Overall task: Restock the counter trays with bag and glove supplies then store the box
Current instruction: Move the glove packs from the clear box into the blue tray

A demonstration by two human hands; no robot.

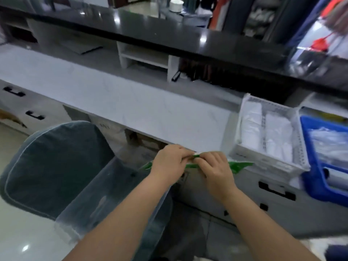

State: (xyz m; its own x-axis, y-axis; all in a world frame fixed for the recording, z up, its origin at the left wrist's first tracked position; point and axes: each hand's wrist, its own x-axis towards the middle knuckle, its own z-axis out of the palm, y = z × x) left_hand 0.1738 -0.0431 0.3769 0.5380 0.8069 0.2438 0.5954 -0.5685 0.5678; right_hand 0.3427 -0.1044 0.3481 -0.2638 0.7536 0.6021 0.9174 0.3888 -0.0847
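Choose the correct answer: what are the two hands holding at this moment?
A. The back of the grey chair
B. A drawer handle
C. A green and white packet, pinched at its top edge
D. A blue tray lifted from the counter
C. The left hand and the right hand meet in front of the counter edge, their fingers pinching the green and white packet between them; the blue tray rests on the counter, untouched.

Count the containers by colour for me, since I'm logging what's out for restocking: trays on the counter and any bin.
White perforated tray: 1
Blue tray: 1
Clear plastic bin, on the chair: 1
Total: 3
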